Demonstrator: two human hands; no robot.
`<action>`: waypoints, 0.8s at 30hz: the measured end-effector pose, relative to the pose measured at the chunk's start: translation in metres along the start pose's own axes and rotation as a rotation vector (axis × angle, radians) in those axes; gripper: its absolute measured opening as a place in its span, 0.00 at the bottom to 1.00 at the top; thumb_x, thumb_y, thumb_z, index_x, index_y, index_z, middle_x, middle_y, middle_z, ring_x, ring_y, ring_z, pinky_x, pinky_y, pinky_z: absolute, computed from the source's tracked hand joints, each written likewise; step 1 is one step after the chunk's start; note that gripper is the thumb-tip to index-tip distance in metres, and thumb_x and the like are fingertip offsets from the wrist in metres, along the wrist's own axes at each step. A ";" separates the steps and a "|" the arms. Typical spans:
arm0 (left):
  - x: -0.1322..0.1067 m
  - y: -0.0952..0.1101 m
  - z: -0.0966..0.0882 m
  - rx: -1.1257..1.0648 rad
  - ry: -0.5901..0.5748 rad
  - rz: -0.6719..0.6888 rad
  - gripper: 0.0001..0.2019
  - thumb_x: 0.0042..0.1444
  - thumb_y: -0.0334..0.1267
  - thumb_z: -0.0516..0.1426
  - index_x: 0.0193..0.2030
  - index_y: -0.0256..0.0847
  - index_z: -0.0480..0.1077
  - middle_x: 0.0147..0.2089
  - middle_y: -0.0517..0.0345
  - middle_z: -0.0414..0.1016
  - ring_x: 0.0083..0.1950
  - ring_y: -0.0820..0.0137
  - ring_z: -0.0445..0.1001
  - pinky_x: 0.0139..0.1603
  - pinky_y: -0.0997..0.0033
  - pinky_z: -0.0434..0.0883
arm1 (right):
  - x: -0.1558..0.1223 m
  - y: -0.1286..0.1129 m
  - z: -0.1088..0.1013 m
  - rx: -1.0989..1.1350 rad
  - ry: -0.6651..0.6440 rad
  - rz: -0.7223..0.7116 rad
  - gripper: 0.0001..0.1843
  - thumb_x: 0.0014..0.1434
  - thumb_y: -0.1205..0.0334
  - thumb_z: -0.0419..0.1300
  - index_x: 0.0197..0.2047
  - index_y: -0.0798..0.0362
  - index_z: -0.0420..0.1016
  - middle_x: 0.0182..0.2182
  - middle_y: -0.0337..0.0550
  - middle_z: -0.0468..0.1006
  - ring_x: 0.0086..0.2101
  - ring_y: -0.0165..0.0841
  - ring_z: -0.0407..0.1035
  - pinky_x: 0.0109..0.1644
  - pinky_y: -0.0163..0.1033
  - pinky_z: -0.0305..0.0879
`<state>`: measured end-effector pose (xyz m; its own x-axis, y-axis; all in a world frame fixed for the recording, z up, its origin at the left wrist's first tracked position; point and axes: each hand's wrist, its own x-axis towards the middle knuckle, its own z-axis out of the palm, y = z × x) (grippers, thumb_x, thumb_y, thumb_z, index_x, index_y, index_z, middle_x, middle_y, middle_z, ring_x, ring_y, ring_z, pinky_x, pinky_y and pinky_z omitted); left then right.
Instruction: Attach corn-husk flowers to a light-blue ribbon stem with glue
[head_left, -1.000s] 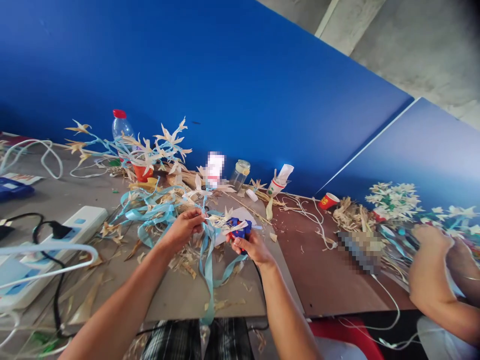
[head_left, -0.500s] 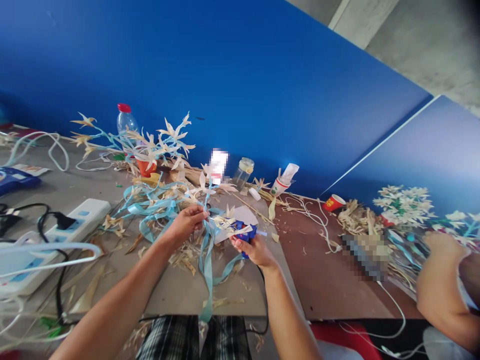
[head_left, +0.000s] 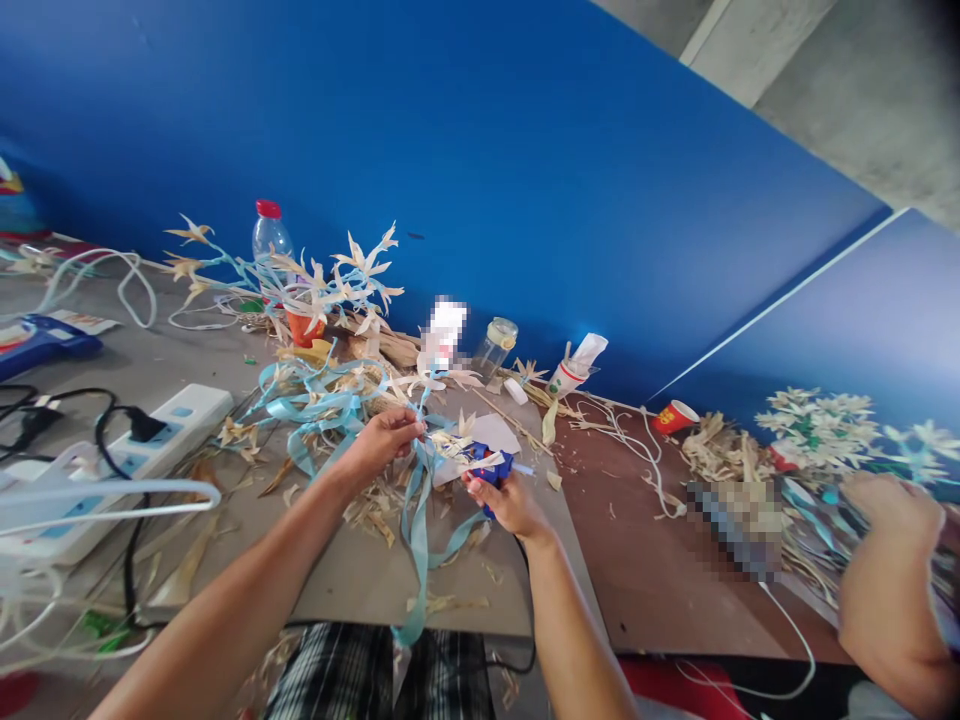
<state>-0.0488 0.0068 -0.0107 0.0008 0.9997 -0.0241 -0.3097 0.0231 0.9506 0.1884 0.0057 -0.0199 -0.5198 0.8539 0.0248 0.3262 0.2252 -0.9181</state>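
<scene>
My left hand (head_left: 388, 438) pinches a thin stem (head_left: 424, 392) wrapped in light blue and topped with pale husk petals. Light blue ribbon (head_left: 417, 570) hangs below it towards my lap. My right hand (head_left: 511, 503) is closed round a blue glue gun (head_left: 487, 460), whose front points left at the stem; pale husk strips lie across it and partly hide its nozzle. A white paper piece (head_left: 495, 432) lies behind the gun. Left of my left hand is a tangle of blue ribbon (head_left: 322, 405) and dried husks.
Finished husk flowers (head_left: 360, 265) stand in an orange cup (head_left: 304, 328) near a red-capped bottle (head_left: 270, 235). A power strip (head_left: 184, 415) with cords lies left. A jar (head_left: 496, 345) and a paper cup (head_left: 568, 374) stand along the blue partition. At right, another person's hand (head_left: 892, 505) works.
My view has turned slightly left, so most things sit further right in the picture. The stem's top appears lower and more tilted. Both hands keep their holds.
</scene>
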 end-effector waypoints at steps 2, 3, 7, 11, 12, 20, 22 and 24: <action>0.001 -0.001 -0.001 0.016 0.019 0.008 0.13 0.43 0.43 0.64 0.27 0.37 0.68 0.22 0.63 0.66 0.19 0.81 0.55 0.20 0.77 0.49 | 0.000 -0.001 0.000 -0.027 -0.002 0.000 0.18 0.55 0.42 0.56 0.33 0.49 0.74 0.23 0.39 0.70 0.23 0.30 0.62 0.29 0.36 0.60; 0.001 -0.002 -0.002 0.026 0.032 0.013 0.13 0.42 0.43 0.64 0.27 0.37 0.68 0.22 0.63 0.65 0.19 0.81 0.55 0.20 0.77 0.50 | -0.001 -0.003 0.000 -0.040 -0.003 -0.004 0.19 0.55 0.42 0.56 0.33 0.49 0.74 0.24 0.39 0.71 0.24 0.30 0.63 0.29 0.36 0.61; 0.003 -0.004 -0.006 0.070 0.070 0.019 0.14 0.43 0.45 0.63 0.28 0.36 0.68 0.22 0.65 0.63 0.20 0.81 0.57 0.21 0.77 0.52 | -0.003 -0.006 0.000 -0.084 0.006 -0.005 0.21 0.54 0.41 0.56 0.36 0.50 0.75 0.26 0.41 0.72 0.25 0.31 0.64 0.29 0.35 0.61; 0.003 -0.003 -0.005 0.098 0.064 0.019 0.15 0.43 0.46 0.63 0.29 0.36 0.67 0.22 0.66 0.63 0.20 0.81 0.56 0.22 0.77 0.52 | -0.003 -0.004 0.001 -0.076 0.027 0.004 0.23 0.54 0.39 0.55 0.33 0.51 0.74 0.24 0.40 0.71 0.24 0.30 0.63 0.28 0.35 0.60; 0.002 -0.002 -0.004 0.102 0.059 0.018 0.15 0.43 0.46 0.63 0.29 0.36 0.67 0.23 0.66 0.64 0.20 0.81 0.56 0.22 0.77 0.52 | -0.002 -0.004 0.001 -0.071 0.028 0.007 0.23 0.55 0.39 0.55 0.33 0.51 0.73 0.23 0.39 0.69 0.23 0.29 0.62 0.28 0.35 0.60; 0.001 -0.001 -0.002 0.157 0.060 0.029 0.16 0.44 0.48 0.62 0.28 0.37 0.66 0.21 0.67 0.61 0.20 0.81 0.55 0.22 0.77 0.51 | 0.000 -0.002 0.004 -0.070 0.010 -0.035 0.22 0.56 0.40 0.54 0.30 0.52 0.70 0.21 0.37 0.65 0.23 0.28 0.59 0.27 0.33 0.57; 0.001 -0.001 -0.003 0.166 0.067 0.041 0.15 0.45 0.47 0.62 0.28 0.37 0.65 0.21 0.67 0.60 0.20 0.81 0.56 0.22 0.77 0.51 | -0.001 0.000 0.003 -0.070 -0.002 -0.042 0.21 0.57 0.41 0.54 0.30 0.52 0.70 0.21 0.37 0.65 0.23 0.28 0.58 0.28 0.33 0.57; 0.001 0.000 -0.002 0.170 0.073 0.041 0.15 0.45 0.47 0.61 0.28 0.36 0.65 0.21 0.67 0.60 0.20 0.81 0.56 0.22 0.77 0.51 | -0.001 0.002 0.003 -0.068 -0.001 -0.041 0.20 0.57 0.42 0.54 0.30 0.52 0.69 0.21 0.36 0.64 0.23 0.28 0.58 0.27 0.33 0.57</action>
<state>-0.0511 0.0075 -0.0113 -0.0791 0.9969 -0.0010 -0.1427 -0.0103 0.9897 0.1870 0.0036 -0.0227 -0.5350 0.8426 0.0612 0.3576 0.2915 -0.8872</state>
